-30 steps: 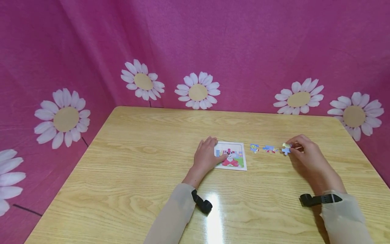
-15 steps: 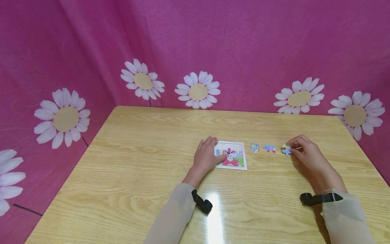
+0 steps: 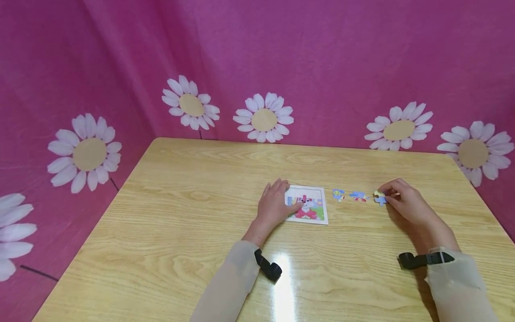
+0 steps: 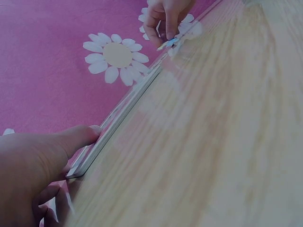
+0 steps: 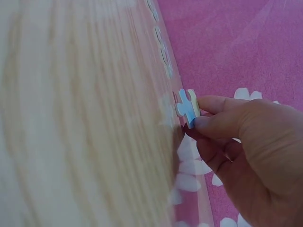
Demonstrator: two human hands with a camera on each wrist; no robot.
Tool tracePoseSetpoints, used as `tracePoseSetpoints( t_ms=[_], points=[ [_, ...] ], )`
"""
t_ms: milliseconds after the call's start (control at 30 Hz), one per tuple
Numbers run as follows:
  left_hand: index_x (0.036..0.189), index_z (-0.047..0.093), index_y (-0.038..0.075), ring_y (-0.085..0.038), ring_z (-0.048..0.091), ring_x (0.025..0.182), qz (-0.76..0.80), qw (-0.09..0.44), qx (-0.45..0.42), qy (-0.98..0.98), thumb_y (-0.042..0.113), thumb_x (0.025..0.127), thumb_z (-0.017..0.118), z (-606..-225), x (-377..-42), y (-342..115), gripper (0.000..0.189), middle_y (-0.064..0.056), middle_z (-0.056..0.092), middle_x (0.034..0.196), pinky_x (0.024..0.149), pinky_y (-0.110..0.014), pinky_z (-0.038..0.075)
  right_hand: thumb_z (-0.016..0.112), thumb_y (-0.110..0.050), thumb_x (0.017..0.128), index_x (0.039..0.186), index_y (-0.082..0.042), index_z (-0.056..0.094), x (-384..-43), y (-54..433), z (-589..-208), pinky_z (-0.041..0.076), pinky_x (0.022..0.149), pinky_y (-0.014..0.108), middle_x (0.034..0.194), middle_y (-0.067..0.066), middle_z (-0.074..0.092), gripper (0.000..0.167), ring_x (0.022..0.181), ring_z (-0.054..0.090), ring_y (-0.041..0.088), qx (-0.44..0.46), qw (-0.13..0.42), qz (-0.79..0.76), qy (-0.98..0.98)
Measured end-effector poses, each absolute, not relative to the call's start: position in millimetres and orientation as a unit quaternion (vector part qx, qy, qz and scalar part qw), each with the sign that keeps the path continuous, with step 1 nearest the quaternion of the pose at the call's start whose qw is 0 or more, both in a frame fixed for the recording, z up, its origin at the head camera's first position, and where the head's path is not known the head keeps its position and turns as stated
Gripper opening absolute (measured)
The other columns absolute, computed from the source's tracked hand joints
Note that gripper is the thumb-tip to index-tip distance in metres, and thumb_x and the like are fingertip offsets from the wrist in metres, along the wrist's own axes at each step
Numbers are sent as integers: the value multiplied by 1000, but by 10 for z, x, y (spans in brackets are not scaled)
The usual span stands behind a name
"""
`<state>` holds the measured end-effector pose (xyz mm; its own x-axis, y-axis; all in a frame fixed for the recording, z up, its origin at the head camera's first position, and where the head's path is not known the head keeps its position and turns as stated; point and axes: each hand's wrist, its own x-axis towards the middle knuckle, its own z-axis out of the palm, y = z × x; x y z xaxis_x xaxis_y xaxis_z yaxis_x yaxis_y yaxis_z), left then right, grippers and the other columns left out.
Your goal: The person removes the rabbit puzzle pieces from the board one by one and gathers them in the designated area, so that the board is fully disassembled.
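My left hand (image 3: 274, 203) holds a square puzzle board (image 3: 325, 214) by its left side, thumb on the face and the other fingers along the edge. A red and white cartoon animal shows in the board's lower part, while its upper part is pale. In the left wrist view, the thumb (image 4: 80, 139) lies over the board's rim. My right hand (image 3: 408, 203) pinches a blue and yellow jigsaw piece (image 5: 189, 109) between thumb and index finger, with its knobs and notch showing. To its left, a blue jigsaw piece (image 3: 338, 194) with a yellow patch lies nearest the board.
Between that piece and my right hand lie blue and red puzzle pieces (image 3: 358, 196), close together in a row. All this is on a wood-grain table (image 3: 181, 214). A pink curtain (image 3: 322, 53) with large white daisies hangs behind and to the left.
The head view shifts slightly. The piece in my right hand has turned a little between the fingertips; my left hand keeps its place on the board.
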<state>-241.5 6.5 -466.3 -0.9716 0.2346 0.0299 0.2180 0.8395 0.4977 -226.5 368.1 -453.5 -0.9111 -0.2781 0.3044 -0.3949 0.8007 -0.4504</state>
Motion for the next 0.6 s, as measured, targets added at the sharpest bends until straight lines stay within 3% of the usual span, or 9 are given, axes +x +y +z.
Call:
tracePoseSetpoints(
  t_ms=[300, 600],
  points=[
    [143, 48, 13, -16, 29, 150, 256, 19, 118, 959, 53, 86, 68, -4651, -2410, 76, 73, -1, 44, 154, 128, -35, 15, 62, 14, 85, 103, 4, 63, -2255, 3710, -4551, 35, 73, -5, 100, 18, 59, 20, 86, 35, -22, 162, 97, 261, -947],
    [142, 49, 12, -17, 30, 150, 259, 17, 119, 958, 53, 86, 69, -4652, -2415, 76, 72, -1, 45, 153, 128, -36, 15, 66, 7, 87, 99, 0, 66, -2224, 3614, -4508, 36, 67, 5, 97, 13, 58, 14, 81, 39, -8, 163, 125, 254, -945]
  ],
)
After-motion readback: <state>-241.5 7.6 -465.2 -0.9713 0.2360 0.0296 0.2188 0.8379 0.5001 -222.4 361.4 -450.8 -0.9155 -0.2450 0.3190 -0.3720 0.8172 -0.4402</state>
